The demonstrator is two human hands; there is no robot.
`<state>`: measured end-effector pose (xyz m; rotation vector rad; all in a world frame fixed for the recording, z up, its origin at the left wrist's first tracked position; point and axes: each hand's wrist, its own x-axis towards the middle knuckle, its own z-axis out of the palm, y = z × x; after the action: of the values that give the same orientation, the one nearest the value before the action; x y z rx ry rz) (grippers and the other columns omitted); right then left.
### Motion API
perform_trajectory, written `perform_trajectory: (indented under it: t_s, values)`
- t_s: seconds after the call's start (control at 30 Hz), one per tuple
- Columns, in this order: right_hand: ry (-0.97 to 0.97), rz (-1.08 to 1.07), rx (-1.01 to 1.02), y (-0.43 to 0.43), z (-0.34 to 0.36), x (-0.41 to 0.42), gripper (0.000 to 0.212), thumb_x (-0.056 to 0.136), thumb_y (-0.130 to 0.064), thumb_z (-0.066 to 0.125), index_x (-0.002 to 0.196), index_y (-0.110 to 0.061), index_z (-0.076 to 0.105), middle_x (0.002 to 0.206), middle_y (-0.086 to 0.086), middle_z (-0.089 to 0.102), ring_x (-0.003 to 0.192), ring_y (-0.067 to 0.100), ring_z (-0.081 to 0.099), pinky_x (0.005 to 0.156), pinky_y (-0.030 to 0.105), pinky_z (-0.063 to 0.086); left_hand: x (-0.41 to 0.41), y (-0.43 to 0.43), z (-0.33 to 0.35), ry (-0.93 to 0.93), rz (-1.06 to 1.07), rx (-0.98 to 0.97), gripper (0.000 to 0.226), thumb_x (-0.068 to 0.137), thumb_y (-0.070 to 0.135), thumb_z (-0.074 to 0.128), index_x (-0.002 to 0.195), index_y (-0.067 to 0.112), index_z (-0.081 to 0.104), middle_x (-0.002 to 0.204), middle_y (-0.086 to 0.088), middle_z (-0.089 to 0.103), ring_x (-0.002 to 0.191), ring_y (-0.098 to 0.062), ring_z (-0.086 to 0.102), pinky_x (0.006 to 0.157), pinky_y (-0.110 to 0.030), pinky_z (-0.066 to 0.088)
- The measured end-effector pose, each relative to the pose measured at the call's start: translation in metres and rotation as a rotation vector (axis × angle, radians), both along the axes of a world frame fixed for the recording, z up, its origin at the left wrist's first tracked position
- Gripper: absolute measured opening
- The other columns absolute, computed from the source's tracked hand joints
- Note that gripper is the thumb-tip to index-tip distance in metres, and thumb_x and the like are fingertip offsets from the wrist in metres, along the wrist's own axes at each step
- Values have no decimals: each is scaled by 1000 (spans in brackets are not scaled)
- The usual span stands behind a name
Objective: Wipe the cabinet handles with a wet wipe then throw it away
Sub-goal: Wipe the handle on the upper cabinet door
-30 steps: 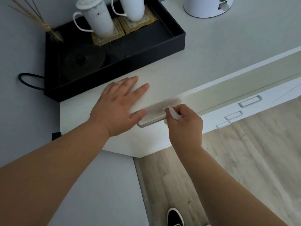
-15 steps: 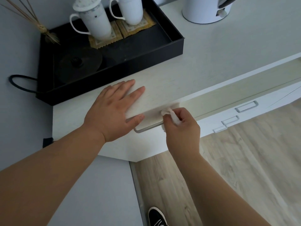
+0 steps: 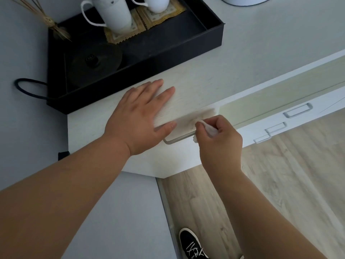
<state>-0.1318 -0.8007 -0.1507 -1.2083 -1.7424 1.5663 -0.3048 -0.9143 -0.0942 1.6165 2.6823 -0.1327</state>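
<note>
The left hand (image 3: 138,118) lies flat with straight fingers on the worktop (image 3: 261,43), its thumb just beside the cabinet handle (image 3: 177,140). Just to its right, the right hand (image 3: 220,143) pinches the wet wipe (image 3: 210,129) against that handle's right end. White marks on the black shoe (image 3: 192,243) below the right hand are too blurred to read.

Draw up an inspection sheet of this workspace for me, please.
Surface: pale countertop, bare near the front edge.
Job's things: wet wipe at the right end of the nearest handle; three more handles along the cabinet front.
Clutter: black tray with two white mugs and a dark lid.
Hands: left hand flat on the countertop; right hand pinches the wipe.
Cables: black cable looped left of the tray.
Surroundings: wood floor, black shoe.
</note>
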Motion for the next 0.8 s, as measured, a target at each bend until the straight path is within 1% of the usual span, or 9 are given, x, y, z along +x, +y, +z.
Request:
perform_trajectory:
  t_s: [0.1, 0.23, 0.33, 0.47, 0.57, 0.63, 0.7, 0.77, 0.8]
  values:
    - [7, -41, -5, -2, -1, -2, 11, 95, -28, 67, 84, -27, 66, 69, -12, 71, 64, 5, 65, 58, 27, 53, 1, 0, 0, 3, 0, 0, 82, 93, 75, 26, 165, 37, 13, 174, 4, 12, 158, -24, 16, 128, -47, 18]
    - [39, -117, 18, 5, 0, -2, 14, 97, -22, 60, 90, -29, 69, 68, -12, 69, 60, 2, 60, 55, 17, 45, 0, -1, 0, -2, 2, 14, 82, 94, 74, 28, 165, 37, 14, 174, 4, 13, 157, -23, 16, 128, -45, 17]
    - [27, -108, 22, 9, 0, 2, 19, 98, -20, 59, 91, -32, 73, 72, -17, 70, 67, 1, 63, 57, 11, 44, 0, -1, -1, -7, -1, 25, 82, 93, 74, 29, 165, 37, 16, 173, 4, 15, 157, -24, 18, 128, -46, 18]
    - [-20, -18, 29, 2, -5, 4, 16, 99, -27, 61, 99, -32, 76, 76, -14, 71, 68, 7, 65, 59, 23, 52, 0, -1, -1, -6, 1, 22, 82, 93, 74, 29, 165, 37, 15, 173, 4, 14, 157, -24, 17, 129, -47, 19]
    - [-14, -32, -17, 0, -2, 1, 15, 93, -44, 70, 93, -30, 76, 74, -14, 72, 69, 5, 66, 59, 20, 52, -1, -1, -1, -6, 4, 17, 82, 93, 75, 29, 165, 38, 13, 174, 4, 13, 158, -24, 16, 129, -48, 18]
    - [-7, -52, -23, 2, -2, -3, 16, 91, -43, 74, 86, -27, 75, 72, -6, 72, 66, 13, 66, 63, 32, 57, -1, -1, -1, -13, 2, 19, 83, 93, 75, 29, 165, 38, 13, 174, 4, 13, 158, -24, 16, 129, -48, 19]
    - [-8, -58, -29, 5, -2, -6, 19, 92, -36, 74, 78, -24, 73, 68, 3, 69, 67, 24, 65, 59, 38, 56, -1, -1, -1, -14, 5, 20, 83, 93, 75, 28, 165, 38, 13, 174, 5, 13, 158, -24, 16, 129, -48, 19]
    - [-14, -38, -34, 8, -4, -4, 23, 94, -32, 72, 74, -21, 71, 67, 4, 68, 64, 22, 63, 55, 33, 53, -2, -1, -1, -10, 6, 21, 82, 93, 75, 28, 165, 39, 12, 174, 5, 12, 158, -23, 16, 129, -47, 18]
    - [-21, -15, -32, 10, -5, -1, 23, 95, -31, 71, 74, -21, 71, 66, 0, 68, 61, 17, 62, 54, 28, 51, -2, -1, -2, -9, 3, 19, 82, 93, 75, 29, 165, 38, 12, 174, 5, 12, 158, -24, 16, 129, -47, 18]
